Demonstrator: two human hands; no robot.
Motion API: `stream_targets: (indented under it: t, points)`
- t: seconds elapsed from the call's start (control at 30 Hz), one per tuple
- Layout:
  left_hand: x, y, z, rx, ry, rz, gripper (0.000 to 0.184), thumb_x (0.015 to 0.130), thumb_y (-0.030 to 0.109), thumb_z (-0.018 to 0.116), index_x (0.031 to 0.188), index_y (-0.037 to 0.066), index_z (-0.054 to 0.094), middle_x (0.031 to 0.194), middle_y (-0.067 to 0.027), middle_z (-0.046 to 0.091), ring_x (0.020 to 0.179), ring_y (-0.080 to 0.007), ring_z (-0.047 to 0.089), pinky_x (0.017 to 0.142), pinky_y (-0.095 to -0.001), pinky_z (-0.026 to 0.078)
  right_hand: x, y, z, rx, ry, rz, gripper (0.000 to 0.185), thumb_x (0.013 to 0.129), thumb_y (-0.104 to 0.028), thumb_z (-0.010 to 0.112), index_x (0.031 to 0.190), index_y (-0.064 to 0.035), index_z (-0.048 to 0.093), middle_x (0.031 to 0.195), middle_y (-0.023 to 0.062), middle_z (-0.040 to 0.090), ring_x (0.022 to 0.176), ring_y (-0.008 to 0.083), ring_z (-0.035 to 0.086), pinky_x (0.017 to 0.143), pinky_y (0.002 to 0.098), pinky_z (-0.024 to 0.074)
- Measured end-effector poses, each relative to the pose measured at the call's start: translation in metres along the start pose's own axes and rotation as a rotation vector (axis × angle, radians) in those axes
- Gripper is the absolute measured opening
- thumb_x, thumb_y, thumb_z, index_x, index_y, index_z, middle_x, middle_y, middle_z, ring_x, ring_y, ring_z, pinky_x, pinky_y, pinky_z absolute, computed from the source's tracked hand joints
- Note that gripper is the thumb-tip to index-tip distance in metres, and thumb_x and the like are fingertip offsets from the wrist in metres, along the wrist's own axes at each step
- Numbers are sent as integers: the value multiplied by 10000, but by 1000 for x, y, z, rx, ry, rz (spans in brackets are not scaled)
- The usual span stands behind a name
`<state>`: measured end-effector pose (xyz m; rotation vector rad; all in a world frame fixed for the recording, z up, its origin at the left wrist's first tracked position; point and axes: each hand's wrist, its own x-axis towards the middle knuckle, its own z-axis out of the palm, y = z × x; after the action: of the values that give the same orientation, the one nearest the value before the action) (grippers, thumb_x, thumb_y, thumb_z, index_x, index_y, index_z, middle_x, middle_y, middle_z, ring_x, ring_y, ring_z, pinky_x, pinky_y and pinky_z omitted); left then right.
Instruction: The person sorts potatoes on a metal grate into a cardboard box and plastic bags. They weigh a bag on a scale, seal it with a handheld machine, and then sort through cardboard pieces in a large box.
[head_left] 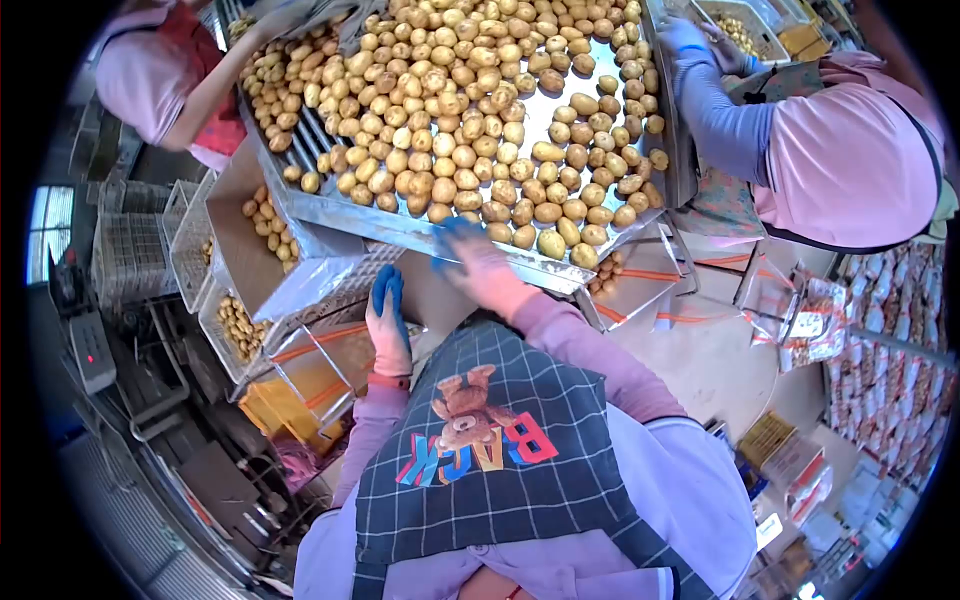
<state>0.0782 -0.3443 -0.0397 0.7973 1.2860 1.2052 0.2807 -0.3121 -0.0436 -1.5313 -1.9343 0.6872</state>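
Many yellow-brown potatoes [440,100] lie spread over a metal sorting table [400,232]. My right hand [475,262], in a blue-coated glove, is at the table's near edge, its fingertips close to the nearest potatoes and slightly blurred. Whether it touches one I cannot make out. Off to the left and lower, my left hand [387,312] hangs in front of the edge, palm turned inward, fingers stretched out, holding nothing. Between the hands and below the edge is part of a cardboard box [435,292].
At the left stands a lined cardboard box [232,225] with potatoes, beside plastic crates [185,245]. One person [150,80] works at the upper left, another [840,150] at the right. Packed bags [890,340] are stacked on the far right.
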Motion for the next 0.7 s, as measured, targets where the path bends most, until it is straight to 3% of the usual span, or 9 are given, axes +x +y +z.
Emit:
stream_targets:
  t: [0.07, 0.1, 0.23, 0.3, 0.4, 0.5, 0.57, 0.63, 0.7]
  points:
    - [21, 35, 29, 136, -47, 76, 420, 989, 178, 485, 1337, -57, 453, 1336, -149, 502, 1222, -203, 489, 1070, -329, 352, 7, -1, -1, -16, -217, -5, 525, 853, -332, 601, 1288, -49, 516, 1278, 221, 532, 1214, 393, 476, 1034, 462, 374]
    - [32, 44, 34, 150, -70, 56, 421, 945, 28, 484, 1353, -60, 426, 1341, -138, 493, 1224, -206, 476, 1062, -304, 348, 6, 24, -8, 8, -316, 20, 535, 845, -333, 606, 1299, -66, 512, 1288, 218, 527, 1236, 403, 456, 1046, 467, 364]
    - [71, 55, 11, 439, -112, 159, 507, 867, -14, 571, 1355, -29, 434, 1359, -155, 492, 1258, -224, 453, 1017, -327, 402, 0, 76, -76, -243, -137, 26, 438, 867, -278, 581, 1240, -51, 541, 1279, 208, 510, 1195, 393, 477, 1018, 459, 387]
    - [101, 49, -10, 625, -54, 250, 515, 849, -13, 594, 1344, -17, 451, 1362, -174, 487, 1266, -268, 455, 1020, -344, 402, -3, 87, -71, -190, 72, 306, 439, 863, -274, 588, 1246, -63, 544, 1237, 223, 530, 1168, 396, 486, 998, 471, 387]
    - [144, 41, -12, 1150, -77, 375, 606, 857, 206, 638, 1381, 4, 410, 1408, -217, 428, 1311, -349, 398, 1099, -457, 283, 35, 43, -46, -120, 201, 132, 444, 859, -223, 607, 1269, -72, 524, 1294, 231, 498, 1172, 401, 480, 1018, 468, 366]
    - [152, 37, 27, 1678, -369, 336, 802, 842, 513, 579, 1440, 36, 335, 1435, -314, 335, 1363, -469, 267, 1127, -556, 164, 47, 17, -16, -23, -304, -134, 429, 857, -288, 595, 1238, -94, 561, 1250, 170, 557, 1206, 358, 485, 1066, 459, 339]
    - [135, 52, 50, 1748, -633, 348, 799, 814, 562, 586, 1430, 97, 378, 1421, -331, 329, 1318, -491, 320, 1122, -552, 193, 30, 30, -25, -117, -235, -91, 427, 863, -308, 585, 1231, -94, 565, 1193, 171, 591, 1182, 347, 516, 1103, 448, 307]
    - [130, 37, 43, 1488, -831, 578, 693, 819, 507, 612, 1360, 95, 478, 1377, -291, 420, 1279, -438, 401, 1119, -518, 224, 32, 36, -45, -123, -234, 361, 323, 843, -271, 600, 1128, -124, 640, 980, 137, 666, 957, 328, 616, 896, 450, 461]
    - [141, 30, 34, 1305, -906, 531, 608, 841, 441, 614, 1315, 73, 520, 1325, -259, 483, 1241, -382, 460, 1106, -472, 269, 45, 29, -61, -198, 106, 523, 289, 823, -267, 613, 1072, -129, 666, 936, 138, 670, 899, 323, 626, 782, 454, 485]
